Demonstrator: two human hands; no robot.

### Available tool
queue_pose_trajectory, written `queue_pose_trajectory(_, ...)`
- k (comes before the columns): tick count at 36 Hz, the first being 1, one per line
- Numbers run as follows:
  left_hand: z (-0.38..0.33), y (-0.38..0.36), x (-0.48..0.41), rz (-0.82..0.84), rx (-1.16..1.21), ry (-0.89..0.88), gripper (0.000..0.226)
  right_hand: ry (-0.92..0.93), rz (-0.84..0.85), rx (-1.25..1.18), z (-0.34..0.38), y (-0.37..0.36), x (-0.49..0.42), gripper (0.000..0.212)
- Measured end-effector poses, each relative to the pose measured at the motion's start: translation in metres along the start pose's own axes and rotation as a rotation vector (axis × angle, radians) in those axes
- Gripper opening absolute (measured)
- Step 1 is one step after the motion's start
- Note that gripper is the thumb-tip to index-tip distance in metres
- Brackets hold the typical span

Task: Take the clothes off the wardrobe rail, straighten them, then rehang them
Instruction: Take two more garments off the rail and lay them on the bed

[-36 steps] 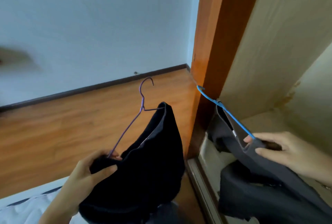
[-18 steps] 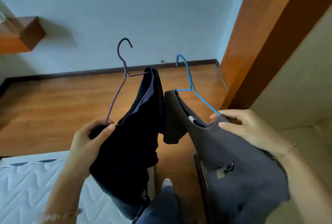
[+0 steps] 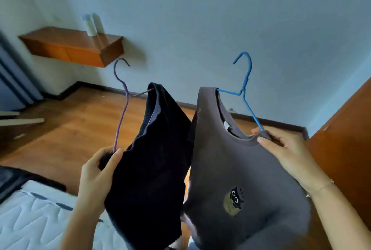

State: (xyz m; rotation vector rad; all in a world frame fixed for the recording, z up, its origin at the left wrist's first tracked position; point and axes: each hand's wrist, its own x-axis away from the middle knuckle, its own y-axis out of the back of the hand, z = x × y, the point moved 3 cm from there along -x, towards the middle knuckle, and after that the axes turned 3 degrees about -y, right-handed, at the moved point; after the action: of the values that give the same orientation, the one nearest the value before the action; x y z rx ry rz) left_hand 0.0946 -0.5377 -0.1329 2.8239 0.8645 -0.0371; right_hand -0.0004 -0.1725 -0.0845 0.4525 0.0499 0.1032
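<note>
My left hand [image 3: 98, 171] grips the shoulder of a black garment [image 3: 152, 165] that hangs on a purple wire hanger [image 3: 121, 105], whose hook points up. My right hand [image 3: 281, 149] pinches the shoulder of a grey T-shirt [image 3: 236, 179] with a small cartoon patch, together with the end of its blue wire hanger [image 3: 246, 89]. Both garments hang side by side in front of me, touching at their inner edges. The wardrobe rail is out of view.
A wooden wardrobe side or door [image 3: 347, 149] stands at the right edge. A wall-mounted wooden shelf [image 3: 70, 47] with a white bottle [image 3: 91, 25] is at upper left. A white quilted mattress [image 3: 32, 219] lies at lower left, above wooden flooring [image 3: 66, 129].
The view has swung left, away from the wardrobe. Both hands have carried the hangers and garments out into the room and lifted them higher, side by side.
</note>
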Motion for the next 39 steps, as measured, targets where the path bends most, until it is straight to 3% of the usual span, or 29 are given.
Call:
queue_pose_trajectory(7, 0.006, -0.010, -0.076, -0.160, -0.031, 0.027, 0.024, 0.009, 0.179, 0.062, 0.007, -0.057, -0.126, 0.017)
queue_pose_trajectory(12, 0.005, 0.001, -0.101, -0.281, -0.126, 0.049, 0.024, 0.144, 0.317, 0.139, 0.034, -0.098, -0.205, 0.021)
queue_pose_trajectory(18, 0.012, 0.012, -0.131, -0.456, -0.151, 0.134, 0.026, 0.271, 0.562, 0.144, 0.075, -0.168, -0.300, 0.024)
queue_pose_trajectory(22, 0.020, 0.010, -0.141, -0.595, -0.196, 0.190, 0.046, 0.359, 0.740, 0.136, 0.084, -0.238, -0.360, 0.034)
queue_pose_trajectory(25, 0.032, 0.008, -0.144, -0.760, -0.214, 0.256, 0.033, 0.444, 0.907, 0.162, 0.087, -0.293, -0.398, 0.043)
queue_pose_trajectory(27, 0.033, 0.004, -0.145, -0.868, -0.237, 0.294, 0.023, 0.496, 1.018, 0.186, 0.092, -0.324, -0.417, 0.045)
queue_pose_trajectory(30, 0.025, -0.006, -0.146, -0.993, -0.255, 0.340, 0.030, 0.575, 1.153, 0.203, 0.107, -0.361, -0.436, 0.044)
queue_pose_trajectory(39, -0.003, -0.032, -0.104, -1.328, -0.281, 0.508, 0.024, 0.846, 1.611, 0.191, 0.186, -0.462, -0.427, 0.038)
